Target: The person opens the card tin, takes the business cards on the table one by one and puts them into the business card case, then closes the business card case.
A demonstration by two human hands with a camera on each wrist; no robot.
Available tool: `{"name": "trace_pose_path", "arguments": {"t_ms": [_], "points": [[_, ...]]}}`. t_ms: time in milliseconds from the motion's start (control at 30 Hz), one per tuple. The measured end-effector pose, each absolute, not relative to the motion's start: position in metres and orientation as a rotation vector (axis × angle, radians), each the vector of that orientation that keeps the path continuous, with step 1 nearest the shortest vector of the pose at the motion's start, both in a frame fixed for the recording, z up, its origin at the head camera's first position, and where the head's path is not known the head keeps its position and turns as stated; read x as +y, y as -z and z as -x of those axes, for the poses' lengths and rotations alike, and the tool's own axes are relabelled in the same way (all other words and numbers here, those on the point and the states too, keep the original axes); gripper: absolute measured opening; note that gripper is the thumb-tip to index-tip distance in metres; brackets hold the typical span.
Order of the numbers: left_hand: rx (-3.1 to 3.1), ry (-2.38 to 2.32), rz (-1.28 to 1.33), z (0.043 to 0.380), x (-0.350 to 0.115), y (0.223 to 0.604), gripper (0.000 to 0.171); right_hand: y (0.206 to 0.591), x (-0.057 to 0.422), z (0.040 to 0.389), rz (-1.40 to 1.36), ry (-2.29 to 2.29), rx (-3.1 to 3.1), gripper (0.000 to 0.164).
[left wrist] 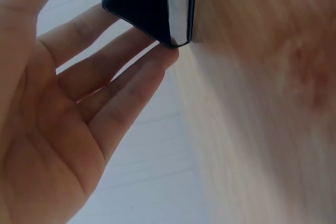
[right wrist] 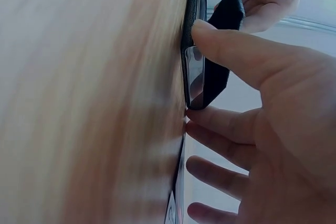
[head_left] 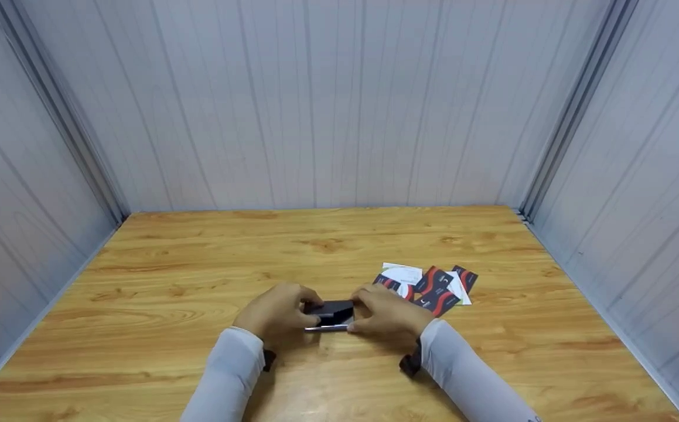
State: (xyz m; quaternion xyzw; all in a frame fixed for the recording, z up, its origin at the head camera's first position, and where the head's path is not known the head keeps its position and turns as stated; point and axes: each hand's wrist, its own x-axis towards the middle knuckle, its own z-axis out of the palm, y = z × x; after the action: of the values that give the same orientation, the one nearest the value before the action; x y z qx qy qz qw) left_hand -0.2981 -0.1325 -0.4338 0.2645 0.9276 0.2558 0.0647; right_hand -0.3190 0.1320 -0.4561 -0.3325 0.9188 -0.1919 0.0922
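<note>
A small black card case (head_left: 333, 307) with a shiny metal edge lies on the table between both hands, its flap (right wrist: 228, 17) tilted partway up. On its left end, my left hand (head_left: 277, 308) pinches the flap between thumb and fingers; the left wrist view shows the fingertips (left wrist: 167, 56) at the corner of the case. My right hand (head_left: 392, 310) grips the other end, with the thumb (right wrist: 210, 38) on the metal rim and the index finger at the end of the case. The other right fingers spread toward the tabletop. Most of the inside is hidden.
Several business cards (head_left: 436, 302), black with red waves or white, lie overlapping just beyond and right of the right hand. The wooden table (head_left: 198, 252) is bounded by pale panel walls (head_left: 339, 105) at the back and sides.
</note>
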Motion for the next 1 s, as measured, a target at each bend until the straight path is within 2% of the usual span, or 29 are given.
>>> {"name": "trace_pose_path", "arguments": {"t_ms": [400, 800, 1000], "points": [[2.847, -0.958, -0.873, 0.305, -0.146, 0.430, 0.012, 0.453, 0.133, 0.318, 0.974, 0.512, 2.757, 0.068], [3.203, -0.921, -0.967, 0.310, -0.140, 0.434, 0.005, 0.447, 0.137, 0.313, 0.932, 0.611, 2.776, 0.038], [3.336, -0.863, -0.989, 0.310, -0.133, 0.436, 0.012, 0.448, 0.136, 0.313, 0.944, 0.610, 2.779, 0.035]]}}
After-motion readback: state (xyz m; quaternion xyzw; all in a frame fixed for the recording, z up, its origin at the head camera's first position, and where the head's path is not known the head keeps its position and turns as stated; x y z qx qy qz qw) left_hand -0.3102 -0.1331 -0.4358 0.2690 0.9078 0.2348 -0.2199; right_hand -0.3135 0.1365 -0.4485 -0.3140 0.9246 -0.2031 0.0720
